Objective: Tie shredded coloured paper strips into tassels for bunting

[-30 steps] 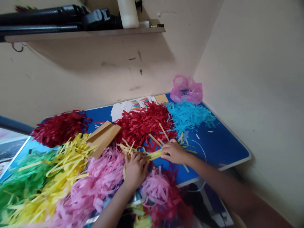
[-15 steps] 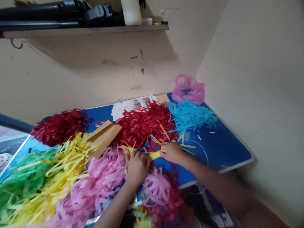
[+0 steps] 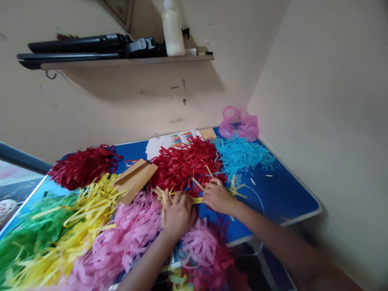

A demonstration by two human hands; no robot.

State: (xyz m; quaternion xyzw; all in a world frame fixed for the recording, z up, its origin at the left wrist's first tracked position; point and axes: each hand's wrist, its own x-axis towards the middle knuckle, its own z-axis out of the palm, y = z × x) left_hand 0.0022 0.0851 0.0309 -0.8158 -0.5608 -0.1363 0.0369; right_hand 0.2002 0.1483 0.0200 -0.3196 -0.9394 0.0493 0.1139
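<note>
My left hand point(image 3: 178, 216) and my right hand point(image 3: 217, 197) both pinch a thin bundle of yellow paper strips point(image 3: 197, 200), whose loose ends fan out on either side. Both hands rest on a blue board point(image 3: 281, 194). A heap of red paper strips point(image 3: 184, 161) lies just beyond them. A pink paper heap point(image 3: 133, 230) lies next to my left wrist, and a pink-and-red heap point(image 3: 203, 250) lies below my hands.
Heaps of dark red point(image 3: 85, 167), yellow point(image 3: 87, 210), green point(image 3: 33, 230) and cyan point(image 3: 239, 155) strips surround a brown envelope point(image 3: 135, 181). A pink plastic bag point(image 3: 239, 124) sits in the corner. Walls bound the far and right sides, below a shelf point(image 3: 121, 60).
My hands have drawn slightly closer together on the yellow bundle. The view has tilted, so the shelf and the board sit lower in the picture.
</note>
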